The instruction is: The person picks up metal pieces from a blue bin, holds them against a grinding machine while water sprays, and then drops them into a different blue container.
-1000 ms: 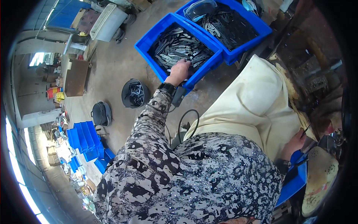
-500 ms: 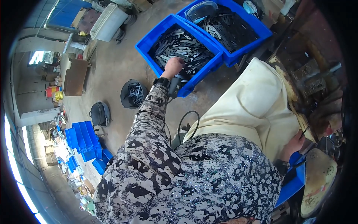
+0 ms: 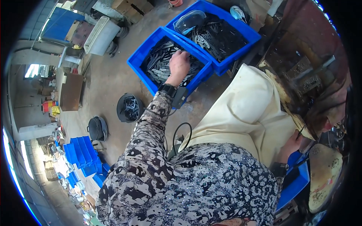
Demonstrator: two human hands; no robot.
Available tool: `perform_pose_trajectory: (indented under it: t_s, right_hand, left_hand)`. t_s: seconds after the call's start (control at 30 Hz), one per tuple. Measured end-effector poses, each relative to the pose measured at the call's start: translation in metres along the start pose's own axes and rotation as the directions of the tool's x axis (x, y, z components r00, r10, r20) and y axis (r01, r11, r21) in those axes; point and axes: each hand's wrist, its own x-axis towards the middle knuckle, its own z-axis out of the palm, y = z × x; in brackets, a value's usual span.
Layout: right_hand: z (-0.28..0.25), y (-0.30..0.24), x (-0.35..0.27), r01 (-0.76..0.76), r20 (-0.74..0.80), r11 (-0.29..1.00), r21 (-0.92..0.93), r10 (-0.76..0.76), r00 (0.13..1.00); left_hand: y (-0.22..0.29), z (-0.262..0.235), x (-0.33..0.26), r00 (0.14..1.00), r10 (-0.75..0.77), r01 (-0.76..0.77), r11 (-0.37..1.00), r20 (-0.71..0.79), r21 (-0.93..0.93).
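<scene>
My left hand [image 3: 178, 65] reaches over the nearer blue bin [image 3: 136, 67], which is full of flat, narrow dark metal strips [image 3: 157, 64]. Its fingers are curled down and together at the strips; whatever they grip is hidden beneath them. At the right, beside my cream apron [image 3: 245, 101], my right hand [image 3: 291, 146] is closed round a thin dark rod [image 3: 300, 132], of which only the tip shows. Past the nearer bin, a second blue bin [image 3: 252, 40] holds more dark strips, with clear goggles [image 3: 189, 22] lying on them.
A round dark bucket [image 3: 121, 109] with metal pieces stands on the floor left of the bins. Right of my knees is a dark, grimy machine bench [image 3: 298, 75]. A worn stool seat [image 3: 326, 177] and another blue bin [image 3: 298, 186] flank my right side. Blue crates [image 3: 81, 150] are stacked far left.
My left hand has moved farther across the nearer bin, toward its far side. The whole view has shifted slightly. My right hand keeps its hold beside the apron.
</scene>
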Motion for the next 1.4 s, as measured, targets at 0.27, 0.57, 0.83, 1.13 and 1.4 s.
perform_pose_trajectory:
  t_s: [0.27,0.57,0.83,1.13,1.4]
  right_hand:
    - [-0.013,-0.013,-0.01,-0.005,-0.035,0.994,-0.106,0.002,0.999]
    - [-0.023,-0.069,-0.029,0.112,-0.08,0.964,-0.241,-0.135,0.988]
    - [-0.031,-0.084,-0.037,-0.033,-0.156,0.98,-0.198,0.002,0.988]
    - [-0.034,-0.097,-0.036,-0.057,-0.157,0.972,-0.227,0.021,0.987]
    - [-0.041,-0.099,-0.041,-0.034,-0.216,0.983,-0.178,-0.005,0.976]
  left_hand:
    - [0.1,0.041,0.074,0.921,0.01,-0.038,0.997,0.39,0.064]
    - [0.017,0.128,0.102,0.893,0.191,-0.225,0.974,0.408,0.036]
    - [0.01,0.145,0.118,0.784,0.28,-0.405,0.907,0.555,0.115]
    - [0.029,0.087,0.133,0.783,-0.089,0.556,0.546,0.616,-0.627]
    - [0.257,-0.027,0.101,0.929,0.228,0.199,0.363,0.293,-0.911]
